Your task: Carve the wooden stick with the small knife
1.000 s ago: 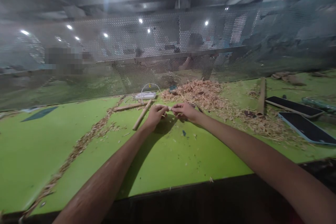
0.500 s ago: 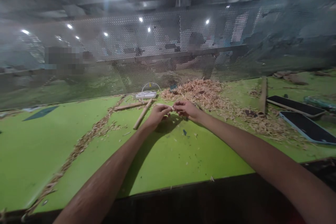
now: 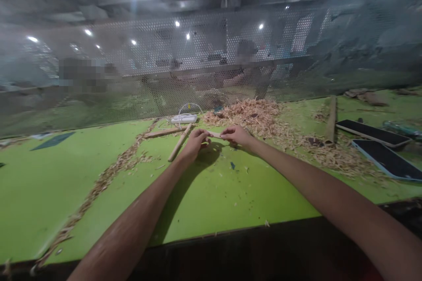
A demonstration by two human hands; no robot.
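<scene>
Pale stick [image 3: 215, 135]: held crosswise between both hands over the middle of the worktop [image 3: 211, 210]; logged from near edge outward

Nearest: front part of worktop, flecked, with one dark scrap [image 3: 232, 165] lying flat; off to the left, a strip of shavings [image 3: 108, 174] running away at a slant

Next, left hand [image 3: 197, 139]: pinching one end of the stick between thumb and fingers, with lower fingers curled under; right hand [image 3: 238, 136]: pinching the opposite end at the fingertips, otherwise loosely curled

Change against half a second ago: from near contact of fingertips to a visible separation, with a short length of stick now bared in between

Judged to mean a wider hold, not a release; to be counted as handling still in progress, with nothing set down; cannot tell whether touching worktop

Just beside left hand: wooden rod [image 3: 180, 144], lying slantwise, as before; beyond that, white device [image 3: 184, 118]

Farther, past right hand: heap of shavings [image 3: 249, 112], then mesh screen [image 3: 198, 59], too blurred behind for detail
</scene>
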